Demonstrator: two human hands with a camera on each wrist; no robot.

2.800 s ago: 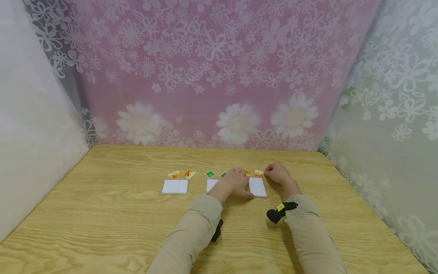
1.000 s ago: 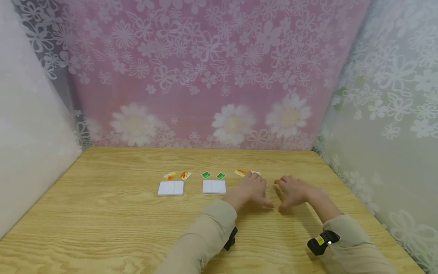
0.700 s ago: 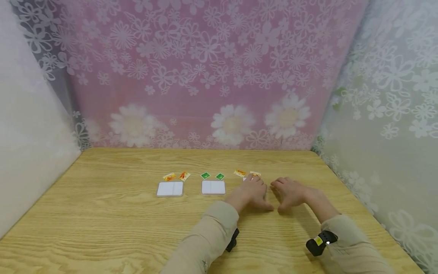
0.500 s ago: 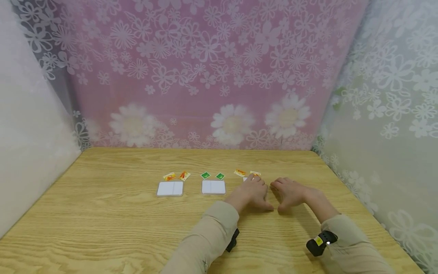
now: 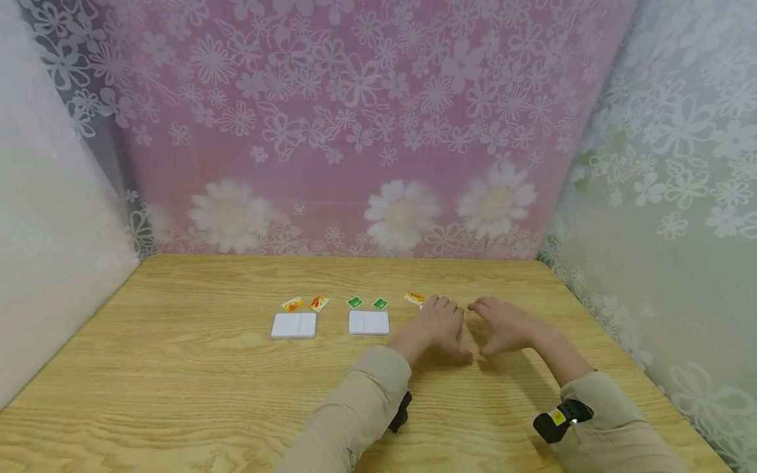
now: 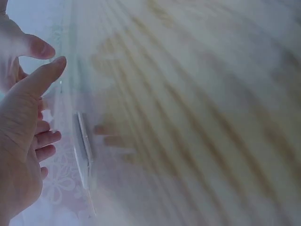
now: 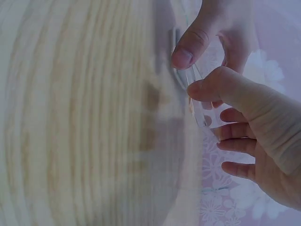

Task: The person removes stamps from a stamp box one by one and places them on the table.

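My left hand (image 5: 436,332) is held low over the right end of the row, fingers stretched forward and thumb out to the right. Under it a corner of a flat white case (image 5: 421,307) shows; the rest is hidden. Just to the right, my right hand (image 5: 505,328) faces it with relaxed fingers, the two thumbs close together. A clear edge (image 7: 196,115) shows between the hands in the right wrist view. Beyond the left fingertips lies an orange-and-yellow card (image 5: 415,297), with another partly covered by the fingers.
Two more flat white cases stand in line to the left, one in the middle (image 5: 368,322) and one farther left (image 5: 294,325). Behind them lie green cards (image 5: 354,302) and orange-yellow cards (image 5: 319,303). Flowered curtains (image 5: 402,131) enclose the wooden table (image 5: 236,394).
My right hand has let go of the rightmost orange-yellow card and drawn back toward me. My left hand has moved right, over the third case. Lately both hands have shifted only slightly.
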